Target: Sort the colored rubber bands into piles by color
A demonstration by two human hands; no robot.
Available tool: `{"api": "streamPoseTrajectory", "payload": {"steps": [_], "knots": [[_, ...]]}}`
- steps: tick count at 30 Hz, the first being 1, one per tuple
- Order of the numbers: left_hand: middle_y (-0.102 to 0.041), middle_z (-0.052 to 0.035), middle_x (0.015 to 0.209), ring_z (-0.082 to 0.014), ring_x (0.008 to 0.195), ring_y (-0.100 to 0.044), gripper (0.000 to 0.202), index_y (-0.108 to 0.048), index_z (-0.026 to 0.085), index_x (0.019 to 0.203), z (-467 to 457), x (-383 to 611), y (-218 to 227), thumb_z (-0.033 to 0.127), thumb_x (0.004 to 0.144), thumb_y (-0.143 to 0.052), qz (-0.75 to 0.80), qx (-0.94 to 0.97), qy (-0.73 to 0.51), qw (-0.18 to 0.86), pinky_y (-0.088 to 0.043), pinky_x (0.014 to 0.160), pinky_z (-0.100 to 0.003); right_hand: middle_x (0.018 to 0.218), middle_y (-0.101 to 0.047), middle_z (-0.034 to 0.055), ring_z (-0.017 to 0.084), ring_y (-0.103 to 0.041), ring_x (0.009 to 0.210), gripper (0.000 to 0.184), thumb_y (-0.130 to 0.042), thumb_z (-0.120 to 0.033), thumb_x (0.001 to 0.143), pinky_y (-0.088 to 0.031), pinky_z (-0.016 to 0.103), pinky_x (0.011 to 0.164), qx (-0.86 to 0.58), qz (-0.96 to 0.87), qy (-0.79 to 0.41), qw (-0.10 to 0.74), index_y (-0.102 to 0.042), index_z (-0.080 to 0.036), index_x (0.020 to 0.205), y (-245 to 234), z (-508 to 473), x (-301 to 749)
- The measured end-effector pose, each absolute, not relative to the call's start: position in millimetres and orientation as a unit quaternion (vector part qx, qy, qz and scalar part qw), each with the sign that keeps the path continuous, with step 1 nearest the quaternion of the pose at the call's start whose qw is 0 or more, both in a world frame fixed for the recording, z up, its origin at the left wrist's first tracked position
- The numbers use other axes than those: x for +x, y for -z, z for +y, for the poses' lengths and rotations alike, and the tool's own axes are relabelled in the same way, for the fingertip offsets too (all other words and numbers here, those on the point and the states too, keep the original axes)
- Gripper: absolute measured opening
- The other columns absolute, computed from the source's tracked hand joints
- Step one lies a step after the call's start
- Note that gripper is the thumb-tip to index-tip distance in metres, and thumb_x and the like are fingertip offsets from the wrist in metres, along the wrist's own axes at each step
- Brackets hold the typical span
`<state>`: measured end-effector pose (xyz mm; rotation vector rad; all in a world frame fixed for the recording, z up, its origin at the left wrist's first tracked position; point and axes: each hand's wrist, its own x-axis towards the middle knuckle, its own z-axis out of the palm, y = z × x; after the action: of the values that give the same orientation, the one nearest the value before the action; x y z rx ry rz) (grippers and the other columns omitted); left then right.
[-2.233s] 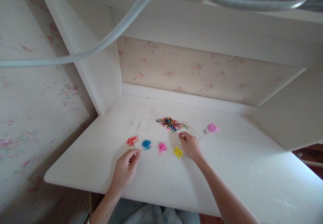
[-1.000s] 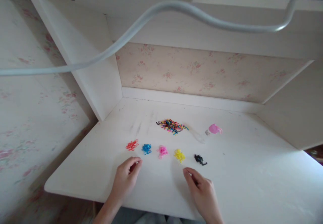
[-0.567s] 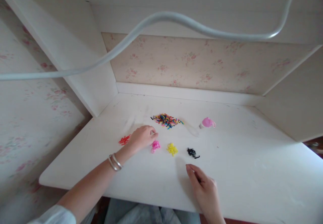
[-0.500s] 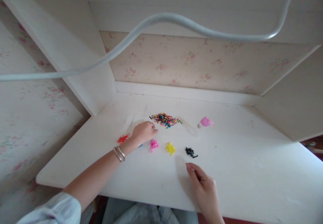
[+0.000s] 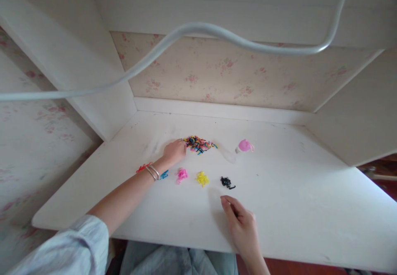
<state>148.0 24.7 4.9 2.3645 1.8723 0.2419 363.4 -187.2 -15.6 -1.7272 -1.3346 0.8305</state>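
Observation:
My left hand (image 5: 174, 151) reaches to the left edge of a mixed pile of small coloured elastic bands (image 5: 199, 144). Its fingers are closed and bent down at the pile; what they pinch is hidden. Nearer to me lie sorted heaps: red bands (image 5: 143, 167) and blue bands (image 5: 164, 174), both partly behind my left wrist, then pink bands (image 5: 181, 175), yellow bands (image 5: 202, 178) and black bands (image 5: 227, 182). Just in front of the black heap is my right hand (image 5: 240, 219), thumb and forefinger pressed together. Anything between those fingertips is too small to make out.
A pink-topped little item with a clear, bag-like part (image 5: 245, 145) lies right of the pile. Across the upper view runs a pale cable (image 5: 198, 29). White panels (image 5: 71, 60) enclose the white desk (image 5: 288, 209) at left, right and above.
My left hand has moved up to the mixed pile's left edge, uncovering more of the blue bands. The right hand keeps its pinch near the black heap. The whole view has shifted slightly.

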Motion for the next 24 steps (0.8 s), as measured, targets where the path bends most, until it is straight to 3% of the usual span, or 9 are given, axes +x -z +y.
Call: {"api": "streamPoseTrajectory", "payload": {"steps": [13,21,24], "knots": [[-0.063,-0.0087,0.107,-0.0197,0.092,-0.063,0.029,-0.061,0.020,0.102,14,116,-20,0.031,0.093,-0.036,0.625,0.772,-0.086,0.077,-0.045,0.079,-0.029,0.069,-0.066,0.0036,0.014,-0.058,0.061,0.044,-0.046,-0.051,0.086,-0.041,0.019,0.053,-0.685,-0.535,-0.316,0.380,-0.070,-0.016,0.094,15,-188,361],[-0.063,-0.0061,0.108,-0.0194,0.096,-0.061,0.029,-0.061,0.020,0.098,-14,81,-40,0.031,0.093,-0.034,0.651,0.745,-0.132,0.051,-0.044,0.082,-0.028,0.071,-0.067,0.0039,0.014,-0.057,0.060,0.043,-0.048,-0.052,0.086,-0.041,0.019,0.053,-0.681,-0.534,-0.318,0.387,-0.070,-0.015,0.092,14,-187,361],[-0.064,-0.0044,0.103,-0.0180,0.089,-0.063,0.029,-0.061,0.021,0.095,-42,57,-37,0.032,0.092,-0.035,0.665,0.730,-0.153,0.039,-0.045,0.077,-0.027,0.073,-0.068,0.0043,0.015,-0.059,0.063,0.042,-0.049,-0.052,0.085,-0.041,0.019,0.054,-0.684,-0.526,-0.323,0.388,-0.071,-0.016,0.092,13,-188,361]]}}
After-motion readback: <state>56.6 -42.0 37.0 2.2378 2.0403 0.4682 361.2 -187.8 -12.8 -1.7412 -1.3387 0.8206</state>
